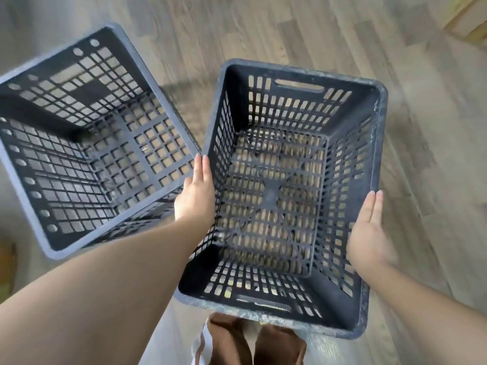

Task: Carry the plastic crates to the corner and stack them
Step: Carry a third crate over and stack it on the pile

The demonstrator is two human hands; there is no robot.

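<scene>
Hands flank the nearer of two dark grey slotted plastic crates (287, 193), which sits upright just in front of the person's brown trouser legs (258, 343) on the pale wood-plank floor (290, 30). The left hand (196, 193) lies flat along the outside of this crate's left rim, fingers straight and pointing away from the body, holding nothing. The right hand (367, 233) mirrors it at the right rim, palm turned inward, fingers straight and together; it looks to touch the rim, though motion blur makes contact hard to confirm. Neither hand has closed round anything.

A second dark grey lattice-walled plastic crate (87, 143) stands just to the left of the first, tilted so its open mouth leans toward the camera, its near right corner almost meeting the left hand.

Judged from this, the step in hand is taking hold of the nearer crate, before any carrying. Whether it is already lifted off the floor cannot be told from above. The next move calls for both palms to press inward evenly, or for fingers to hook under the rim or into the slot handles on the short ends, then a level lift. No corner of the room is in view beyond the crate, so the destination is unknown.
</scene>
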